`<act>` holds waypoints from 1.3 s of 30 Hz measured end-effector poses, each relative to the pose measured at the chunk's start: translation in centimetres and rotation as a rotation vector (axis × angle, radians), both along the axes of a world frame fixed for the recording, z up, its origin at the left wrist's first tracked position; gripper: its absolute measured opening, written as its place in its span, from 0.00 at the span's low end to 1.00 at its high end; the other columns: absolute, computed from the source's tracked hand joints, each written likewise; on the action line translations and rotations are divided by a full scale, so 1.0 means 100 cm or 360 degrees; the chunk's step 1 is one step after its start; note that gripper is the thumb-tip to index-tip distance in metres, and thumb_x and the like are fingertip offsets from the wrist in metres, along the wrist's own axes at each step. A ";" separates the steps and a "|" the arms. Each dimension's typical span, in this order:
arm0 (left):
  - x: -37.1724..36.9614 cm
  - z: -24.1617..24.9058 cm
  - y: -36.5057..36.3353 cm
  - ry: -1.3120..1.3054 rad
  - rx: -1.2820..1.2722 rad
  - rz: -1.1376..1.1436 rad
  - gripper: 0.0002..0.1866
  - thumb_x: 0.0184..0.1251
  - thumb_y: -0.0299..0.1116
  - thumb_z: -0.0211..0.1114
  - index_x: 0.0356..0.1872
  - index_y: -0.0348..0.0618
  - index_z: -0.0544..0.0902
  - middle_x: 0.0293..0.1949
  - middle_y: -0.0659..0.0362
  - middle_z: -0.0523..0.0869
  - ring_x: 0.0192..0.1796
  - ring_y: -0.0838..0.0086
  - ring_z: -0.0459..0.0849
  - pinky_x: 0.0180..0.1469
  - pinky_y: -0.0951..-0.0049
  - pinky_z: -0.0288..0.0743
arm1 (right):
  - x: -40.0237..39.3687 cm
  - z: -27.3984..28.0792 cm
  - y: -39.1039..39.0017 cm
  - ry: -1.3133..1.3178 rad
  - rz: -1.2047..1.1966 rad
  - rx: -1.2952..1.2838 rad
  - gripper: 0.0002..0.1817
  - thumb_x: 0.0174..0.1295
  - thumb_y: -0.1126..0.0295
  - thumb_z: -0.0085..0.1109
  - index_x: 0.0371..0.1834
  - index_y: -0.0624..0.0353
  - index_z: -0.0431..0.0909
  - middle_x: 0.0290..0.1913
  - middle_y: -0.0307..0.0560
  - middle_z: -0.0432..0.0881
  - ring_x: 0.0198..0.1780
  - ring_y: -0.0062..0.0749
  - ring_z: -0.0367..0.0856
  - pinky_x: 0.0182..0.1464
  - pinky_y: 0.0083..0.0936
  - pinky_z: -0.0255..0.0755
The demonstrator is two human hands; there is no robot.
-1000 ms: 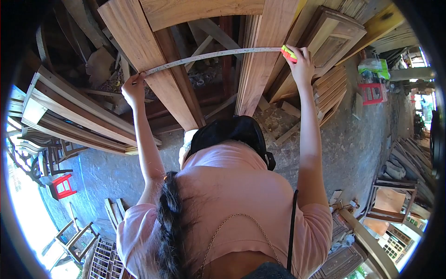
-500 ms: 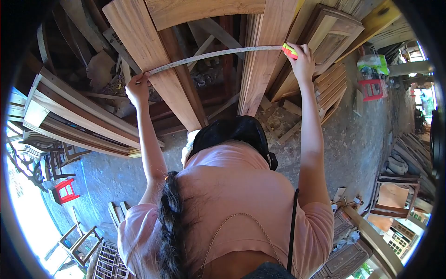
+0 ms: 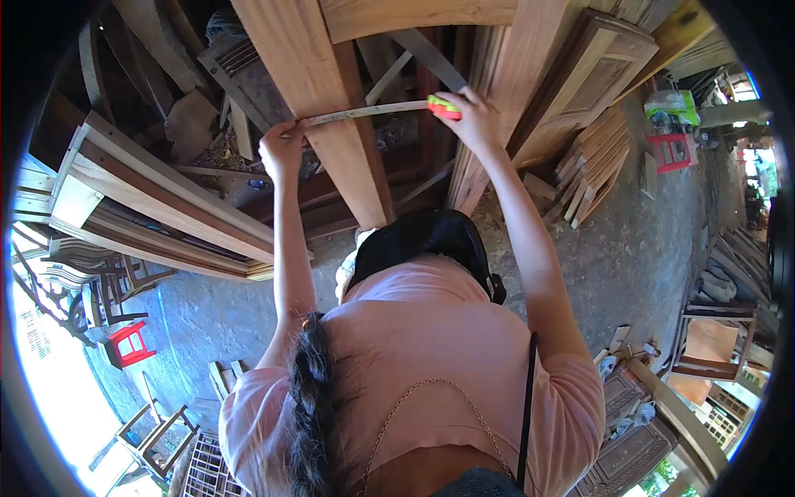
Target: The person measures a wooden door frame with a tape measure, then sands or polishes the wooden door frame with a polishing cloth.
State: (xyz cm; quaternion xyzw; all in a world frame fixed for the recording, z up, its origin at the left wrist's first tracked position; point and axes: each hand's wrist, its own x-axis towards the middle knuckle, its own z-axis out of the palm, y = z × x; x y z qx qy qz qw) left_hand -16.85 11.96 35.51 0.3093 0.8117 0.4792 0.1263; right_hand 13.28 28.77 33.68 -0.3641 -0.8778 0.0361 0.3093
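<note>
A tape measure (image 3: 445, 107) with a yellow-green and red case sits in my right hand (image 3: 478, 124), fingers closed round it. Its pale blade (image 3: 368, 111) runs left across a wooden post (image 3: 323, 91) of a frame. At the post's left edge my left hand (image 3: 283, 151) pinches the end of the blade. The blade's very tip is hidden by the fingers. To the right stands a second wooden post (image 3: 530, 74), behind my right hand. A curved wooden rail (image 3: 414, 16) joins the posts at the top.
Curved wooden frames (image 3: 166, 195) lean at the left. A panelled door (image 3: 592, 74) and stacked wood pieces (image 3: 590, 170) stand at the right. Red stools lie to both sides, one left (image 3: 131, 344), one right (image 3: 672, 152). Chair frames (image 3: 153, 435) stand lower left on the concrete floor (image 3: 613, 257).
My right hand has moved left with the tape case, towards my left hand. The exposed blade is shorter and straighter. The view has shifted slightly, while my left hand stays at the left post.
</note>
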 end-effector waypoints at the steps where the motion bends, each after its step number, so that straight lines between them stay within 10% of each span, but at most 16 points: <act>1: 0.001 0.006 -0.001 0.0058 -0.0051 -0.0019 0.19 0.52 0.42 0.75 0.37 0.34 0.86 0.25 0.53 0.87 0.28 0.73 0.87 0.35 0.74 0.78 | -0.019 0.001 -0.010 0.0011 0.0028 -0.0006 0.19 0.46 0.56 0.71 0.44 0.37 0.83 0.34 0.34 0.75 0.35 0.29 0.81 0.35 0.28 0.77; 7: -0.006 0.020 -0.022 0.0323 0.0022 -0.0403 0.19 0.56 0.44 0.72 0.43 0.41 0.86 0.37 0.53 0.88 0.41 0.72 0.87 0.39 0.71 0.80 | -0.092 0.023 -0.069 0.0241 0.0296 -0.0271 0.21 0.47 0.54 0.71 0.46 0.42 0.84 0.33 0.37 0.78 0.33 0.35 0.82 0.35 0.29 0.77; 15: 0.020 0.068 -0.034 0.0620 0.0311 -0.0586 0.18 0.64 0.39 0.64 0.53 0.47 0.82 0.36 0.53 0.87 0.34 0.65 0.85 0.33 0.70 0.78 | -0.104 0.026 -0.146 0.0823 0.0179 -0.0814 0.20 0.46 0.60 0.74 0.43 0.51 0.85 0.33 0.44 0.80 0.33 0.37 0.81 0.37 0.29 0.76; 28: 0.094 0.049 -0.038 0.0973 -0.0306 -0.1508 0.16 0.70 0.43 0.55 0.48 0.47 0.84 0.26 0.52 0.84 0.28 0.60 0.84 0.30 0.62 0.79 | -0.055 0.027 -0.213 0.1113 -0.0456 -0.0731 0.20 0.47 0.67 0.74 0.45 0.57 0.84 0.32 0.46 0.79 0.34 0.34 0.80 0.39 0.27 0.73; 32: 0.103 0.031 -0.049 0.0445 -0.0195 -0.1547 0.17 0.72 0.42 0.53 0.46 0.41 0.84 0.29 0.44 0.83 0.32 0.56 0.85 0.32 0.63 0.78 | -0.042 0.026 -0.222 0.0975 -0.0495 -0.0631 0.21 0.46 0.66 0.74 0.45 0.56 0.83 0.33 0.46 0.78 0.35 0.37 0.80 0.39 0.28 0.73; 39: 0.102 0.020 -0.034 -0.0682 -0.0133 -0.1725 0.15 0.58 0.36 0.71 0.39 0.35 0.85 0.30 0.59 0.87 0.32 0.79 0.83 0.38 0.78 0.76 | -0.029 0.020 -0.243 0.1038 -0.0559 -0.0579 0.22 0.46 0.65 0.74 0.47 0.55 0.83 0.33 0.46 0.78 0.33 0.36 0.80 0.37 0.29 0.73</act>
